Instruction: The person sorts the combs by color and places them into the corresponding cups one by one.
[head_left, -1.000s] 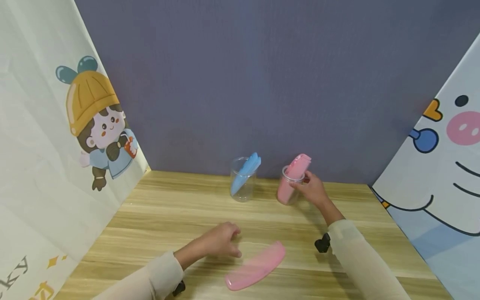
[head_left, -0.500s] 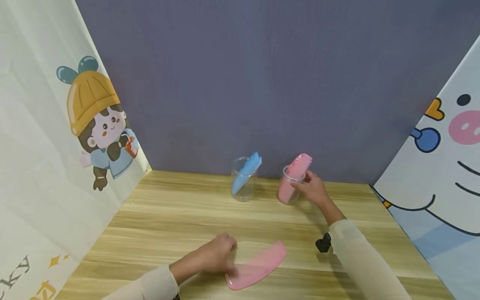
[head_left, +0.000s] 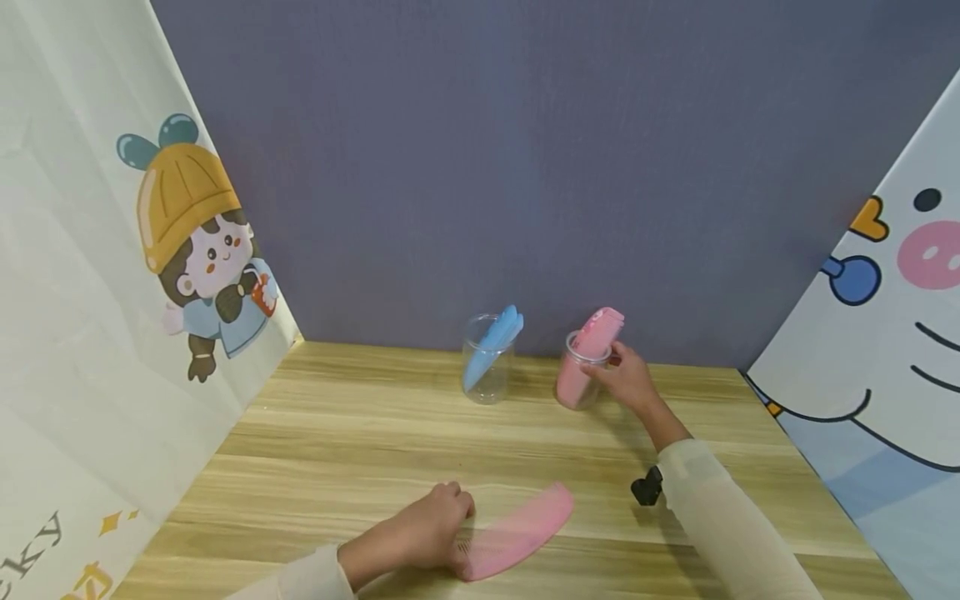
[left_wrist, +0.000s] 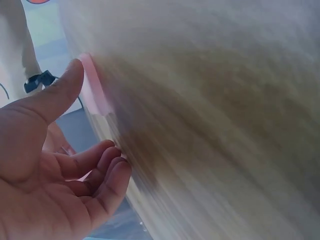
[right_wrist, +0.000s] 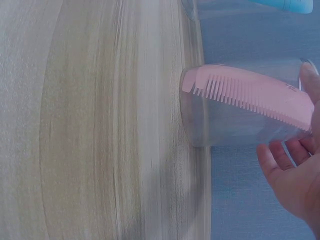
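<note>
A pink comb point(head_left: 525, 533) lies on the wooden table, teeth toward the back. My left hand point(head_left: 431, 529) is at its left end, fingers curled, the thumb on the comb's edge; the hand hides that end. In the left wrist view, the left thumb touches the comb point(left_wrist: 94, 87) and the curled fingertips are just below it. My right hand point(head_left: 624, 379) grips a clear plastic cup point(right_wrist: 240, 127) near its rim, thumb on one side and fingers on the other. Pink combs point(right_wrist: 250, 90) lean inside that cup.
Left of the held cup stands another clear cup point(head_left: 491, 392) with blue combs point(head_left: 495, 337) leaning in it. Both cups are close to the dark back wall point(head_left: 420, 208). Printed side panels point(head_left: 82, 333) flank the table point(head_left: 337, 442).
My left hand has come down toward the front onto the pink comb's left end, and its fingers have curled in. The right hand and both cups look unmoved.
</note>
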